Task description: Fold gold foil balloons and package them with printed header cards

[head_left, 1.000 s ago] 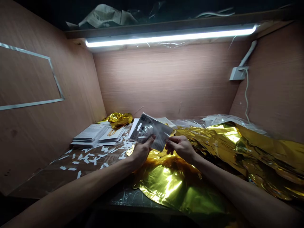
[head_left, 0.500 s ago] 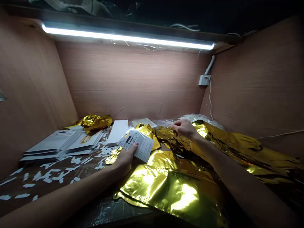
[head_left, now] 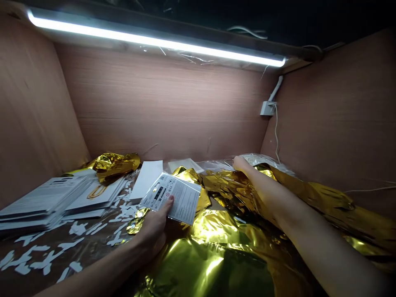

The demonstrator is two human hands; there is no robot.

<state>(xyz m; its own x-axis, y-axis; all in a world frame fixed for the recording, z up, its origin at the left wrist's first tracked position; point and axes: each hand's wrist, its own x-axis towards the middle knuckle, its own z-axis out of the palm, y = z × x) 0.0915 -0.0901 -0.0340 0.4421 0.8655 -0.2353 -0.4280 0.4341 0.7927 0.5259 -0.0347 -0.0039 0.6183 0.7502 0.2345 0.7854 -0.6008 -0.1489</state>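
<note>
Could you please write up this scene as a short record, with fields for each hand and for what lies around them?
Left hand: holds a printed white card, thumb on its face
Right hand: resting on crumpled gold foil
Left of the card: white paper scraps and stacked printed cards
Behind: a plain white sheet
Above: a lit light strip
</note>
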